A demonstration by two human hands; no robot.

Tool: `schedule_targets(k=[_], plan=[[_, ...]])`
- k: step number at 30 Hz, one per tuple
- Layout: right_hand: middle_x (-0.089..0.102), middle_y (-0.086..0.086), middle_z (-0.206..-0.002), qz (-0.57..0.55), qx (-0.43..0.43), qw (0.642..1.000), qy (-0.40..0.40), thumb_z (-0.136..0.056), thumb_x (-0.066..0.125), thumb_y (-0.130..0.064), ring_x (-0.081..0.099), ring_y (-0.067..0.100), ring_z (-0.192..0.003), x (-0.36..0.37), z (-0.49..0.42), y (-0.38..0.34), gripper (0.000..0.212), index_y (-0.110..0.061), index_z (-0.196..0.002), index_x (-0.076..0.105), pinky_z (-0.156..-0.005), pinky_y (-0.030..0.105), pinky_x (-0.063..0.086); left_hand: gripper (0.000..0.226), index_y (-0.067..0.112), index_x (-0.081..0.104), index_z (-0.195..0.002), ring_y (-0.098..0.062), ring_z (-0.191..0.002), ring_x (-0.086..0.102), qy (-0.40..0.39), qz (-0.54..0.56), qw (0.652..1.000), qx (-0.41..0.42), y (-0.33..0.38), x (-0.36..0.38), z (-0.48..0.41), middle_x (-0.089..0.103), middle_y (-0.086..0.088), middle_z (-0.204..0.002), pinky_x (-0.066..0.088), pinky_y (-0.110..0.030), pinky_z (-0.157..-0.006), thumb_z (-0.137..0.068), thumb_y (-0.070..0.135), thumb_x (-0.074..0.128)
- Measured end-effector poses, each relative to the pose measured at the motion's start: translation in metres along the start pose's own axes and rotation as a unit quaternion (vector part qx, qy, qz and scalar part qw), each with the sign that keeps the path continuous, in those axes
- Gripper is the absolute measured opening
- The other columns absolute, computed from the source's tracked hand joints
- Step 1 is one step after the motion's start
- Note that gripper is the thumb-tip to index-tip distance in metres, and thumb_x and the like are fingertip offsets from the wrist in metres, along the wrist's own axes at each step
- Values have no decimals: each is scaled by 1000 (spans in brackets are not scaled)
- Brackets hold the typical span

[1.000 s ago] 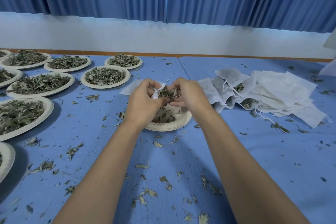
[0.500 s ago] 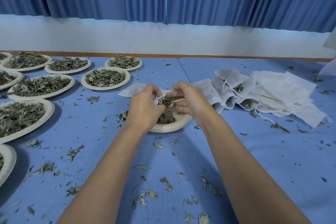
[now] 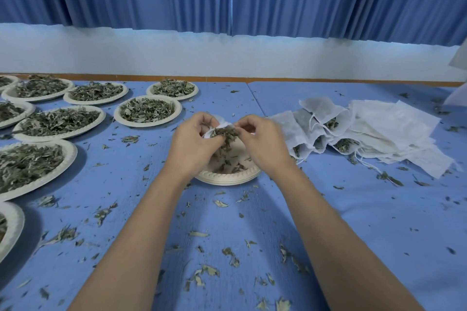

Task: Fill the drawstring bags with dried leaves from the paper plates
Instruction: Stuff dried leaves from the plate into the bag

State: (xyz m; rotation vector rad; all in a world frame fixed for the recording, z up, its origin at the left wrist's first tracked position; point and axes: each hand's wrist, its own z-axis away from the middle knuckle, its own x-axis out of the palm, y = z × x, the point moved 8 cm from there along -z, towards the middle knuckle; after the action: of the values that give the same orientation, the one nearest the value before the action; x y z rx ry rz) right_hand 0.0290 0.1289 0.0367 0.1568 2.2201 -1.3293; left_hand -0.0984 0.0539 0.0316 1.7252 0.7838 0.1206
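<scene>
Filling is under way in the middle of the frame. The left hand [image 3: 192,144] has its fingers curled round the mouth of a white drawstring bag [image 3: 220,125], holding it just above a paper plate [image 3: 227,180]. The right hand [image 3: 265,145] pinches the opposite side of the mouth with thumb and forefinger, its other fingers curled beneath. A clump of dried leaves [image 3: 226,135] sits in the opening between the two hands and trails down toward the plate. Most of the bag is hidden behind the hands, so how full it is cannot be told.

The plate under the hands looks nearly emptied, with only scraps on it. Heaped plates [image 3: 147,111] fill the left of the frame, and a pile of bags [image 3: 379,134] lies at the right, some with leaves showing at their mouths. Loose bits litter the blue tabletop [image 3: 353,222].

The step in hand appears to be pushing this clump down into the bag. The next move probably calls for keeping the mouth spread and over the plate while the leaves are pushed in, since they are light and brittle and spill easily.
</scene>
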Motion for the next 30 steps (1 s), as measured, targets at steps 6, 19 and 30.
schedule_targets(k=[6, 19, 30], plan=[[64, -1, -88, 74, -61, 995, -15, -93, 53, -12, 58, 17, -85, 7, 3, -19, 9, -14, -89, 60, -77, 34, 46, 22, 28, 52, -78, -3, -39, 40, 101, 22, 994, -21, -6, -14, -2, 48, 3, -64, 30, -12, -40, -81, 12, 67], [70, 5, -81, 19, -31, 994, -105, -85, 63, -12, 63, 22, -81, 16, 11, -19, 11, -19, -76, 63, -69, 25, 45, 25, 21, 52, -82, -9, -47, 44, 175, -112, 978, 28, -2, -24, 5, 49, 6, -60, 33, -16, -42, -80, -4, 54], [59, 5, -77, -230, 139, 963, -33, -96, 48, -4, 65, 17, -59, 13, 7, 9, 20, -12, -79, 54, -64, 33, 59, 32, 27, 51, -89, -17, -75, 54, -54, 50, 995, -63, -10, 1, -3, 55, 0, -83, 48, -32, -73, -84, -2, 63]])
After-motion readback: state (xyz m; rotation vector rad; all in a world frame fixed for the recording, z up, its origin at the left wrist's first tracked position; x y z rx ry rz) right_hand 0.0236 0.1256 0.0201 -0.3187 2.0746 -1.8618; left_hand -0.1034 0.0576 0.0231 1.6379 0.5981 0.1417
